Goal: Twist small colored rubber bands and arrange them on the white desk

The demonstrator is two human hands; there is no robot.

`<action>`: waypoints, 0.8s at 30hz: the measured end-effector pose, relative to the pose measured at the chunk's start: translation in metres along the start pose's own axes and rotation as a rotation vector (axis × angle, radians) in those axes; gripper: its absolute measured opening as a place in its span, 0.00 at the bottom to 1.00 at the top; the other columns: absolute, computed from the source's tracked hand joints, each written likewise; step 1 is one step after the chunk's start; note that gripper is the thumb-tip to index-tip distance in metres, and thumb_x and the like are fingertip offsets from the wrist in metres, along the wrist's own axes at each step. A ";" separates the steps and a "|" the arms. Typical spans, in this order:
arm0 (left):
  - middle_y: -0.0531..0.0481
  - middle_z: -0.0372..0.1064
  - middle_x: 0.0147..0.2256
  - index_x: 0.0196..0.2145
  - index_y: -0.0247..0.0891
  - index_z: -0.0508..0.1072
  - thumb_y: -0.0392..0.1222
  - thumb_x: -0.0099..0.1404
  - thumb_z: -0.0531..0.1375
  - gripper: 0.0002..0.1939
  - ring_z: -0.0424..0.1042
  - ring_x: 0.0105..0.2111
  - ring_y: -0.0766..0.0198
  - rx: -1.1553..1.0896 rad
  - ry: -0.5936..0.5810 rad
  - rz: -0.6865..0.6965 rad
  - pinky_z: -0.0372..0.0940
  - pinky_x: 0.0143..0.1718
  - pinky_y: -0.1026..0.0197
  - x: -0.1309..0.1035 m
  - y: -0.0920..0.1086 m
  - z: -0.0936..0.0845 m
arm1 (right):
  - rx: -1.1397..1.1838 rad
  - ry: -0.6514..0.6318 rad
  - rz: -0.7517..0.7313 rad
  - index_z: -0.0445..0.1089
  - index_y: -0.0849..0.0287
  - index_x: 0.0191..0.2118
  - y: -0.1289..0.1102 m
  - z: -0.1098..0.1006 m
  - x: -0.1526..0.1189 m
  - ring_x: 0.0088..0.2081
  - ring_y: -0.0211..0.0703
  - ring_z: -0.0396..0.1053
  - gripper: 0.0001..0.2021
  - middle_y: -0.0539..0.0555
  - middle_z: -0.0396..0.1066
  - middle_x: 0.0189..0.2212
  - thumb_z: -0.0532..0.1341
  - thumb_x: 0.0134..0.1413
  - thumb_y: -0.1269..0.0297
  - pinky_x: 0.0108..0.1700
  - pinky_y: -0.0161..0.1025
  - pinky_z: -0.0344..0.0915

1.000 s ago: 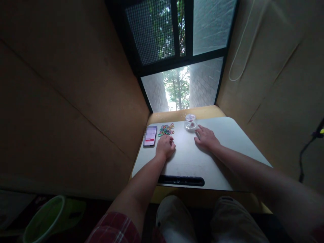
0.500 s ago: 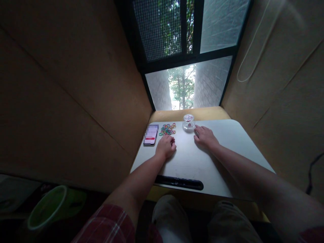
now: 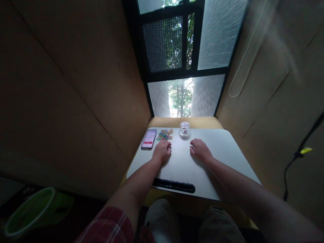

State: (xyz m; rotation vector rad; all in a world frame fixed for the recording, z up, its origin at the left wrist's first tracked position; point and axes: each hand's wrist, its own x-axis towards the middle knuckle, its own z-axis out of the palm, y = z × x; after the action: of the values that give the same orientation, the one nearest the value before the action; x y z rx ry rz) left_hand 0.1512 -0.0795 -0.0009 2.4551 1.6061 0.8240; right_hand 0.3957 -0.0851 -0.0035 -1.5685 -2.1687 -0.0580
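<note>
As a window (image 3: 182, 96) lights the surface (image 3: 180, 167), colored rings (image 3: 165, 135) lie near a clear container (image 3: 184, 131). Left hand (image 3: 161, 151), right hand (image 3: 200, 150): fingers curled, contents hidden.

From my remote post I record no legible text, brand, number or sign. The phone (image 3: 149, 139) has a lit screen with a red band (image 3: 148, 142); pixelation covers part of it, and I cannot read any wording. Reddish marks at the clear container (image 3: 184, 133) are too small to decipher. I read nothing on the yellow tab (image 3: 306, 150).
</note>
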 end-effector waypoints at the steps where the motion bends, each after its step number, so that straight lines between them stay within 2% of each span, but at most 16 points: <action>1: 0.45 0.67 0.41 0.39 0.38 0.71 0.34 0.59 0.54 0.10 0.64 0.46 0.58 -0.001 0.001 0.011 0.60 0.51 0.54 -0.001 0.001 -0.001 | 0.022 0.002 -0.026 0.66 0.59 0.36 -0.004 -0.002 -0.009 0.40 0.47 0.62 0.06 0.58 0.68 0.37 0.54 0.53 0.68 0.45 0.41 0.57; 5: 0.45 0.68 0.41 0.39 0.38 0.71 0.32 0.60 0.53 0.11 0.65 0.45 0.59 -0.027 0.020 0.004 0.60 0.51 0.55 -0.013 0.015 0.000 | 0.119 0.026 -0.105 0.65 0.58 0.34 -0.023 -0.012 -0.046 0.42 0.46 0.62 0.04 0.57 0.67 0.39 0.56 0.50 0.70 0.46 0.40 0.57; 8: 0.45 0.68 0.41 0.40 0.37 0.71 0.32 0.60 0.54 0.11 0.66 0.44 0.60 -0.108 0.016 0.004 0.61 0.50 0.56 -0.027 0.042 0.008 | 0.186 0.041 -0.100 0.65 0.58 0.33 -0.031 -0.015 -0.066 0.42 0.46 0.62 0.05 0.56 0.67 0.38 0.57 0.48 0.71 0.46 0.41 0.57; 12: 0.48 0.70 0.38 0.38 0.39 0.71 0.33 0.58 0.56 0.10 0.68 0.38 0.63 -0.319 -0.051 0.016 0.63 0.43 0.60 -0.044 0.087 0.033 | 0.284 0.091 -0.021 0.66 0.58 0.38 -0.033 -0.009 -0.073 0.42 0.46 0.63 0.10 0.56 0.68 0.38 0.57 0.46 0.72 0.46 0.42 0.58; 15: 0.50 0.71 0.36 0.36 0.39 0.70 0.31 0.59 0.52 0.10 0.68 0.36 0.65 -0.455 0.006 -0.089 0.63 0.40 0.62 -0.049 0.110 0.046 | 0.370 0.107 0.006 0.67 0.59 0.41 -0.030 -0.006 -0.073 0.42 0.45 0.64 0.15 0.56 0.69 0.39 0.56 0.43 0.73 0.46 0.41 0.59; 18: 0.51 0.71 0.34 0.36 0.39 0.69 0.30 0.59 0.52 0.10 0.69 0.34 0.65 -0.540 0.040 -0.178 0.63 0.38 0.62 -0.050 0.115 0.047 | 0.439 0.098 0.012 0.68 0.59 0.41 -0.029 -0.005 -0.076 0.42 0.45 0.65 0.14 0.56 0.70 0.39 0.56 0.45 0.73 0.47 0.41 0.60; 24: 0.52 0.71 0.32 0.38 0.39 0.68 0.34 0.60 0.54 0.08 0.69 0.32 0.66 -0.602 0.059 -0.216 0.63 0.35 0.63 -0.046 0.111 0.042 | 0.507 0.110 0.121 0.70 0.58 0.38 -0.028 -0.004 -0.078 0.40 0.43 0.66 0.09 0.54 0.71 0.37 0.55 0.52 0.69 0.45 0.40 0.61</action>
State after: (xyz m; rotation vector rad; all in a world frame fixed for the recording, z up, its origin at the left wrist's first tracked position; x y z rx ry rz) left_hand 0.2486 -0.1596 -0.0142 1.8246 1.3463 1.1446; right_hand 0.3906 -0.1660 -0.0237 -1.3563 -1.8120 0.4037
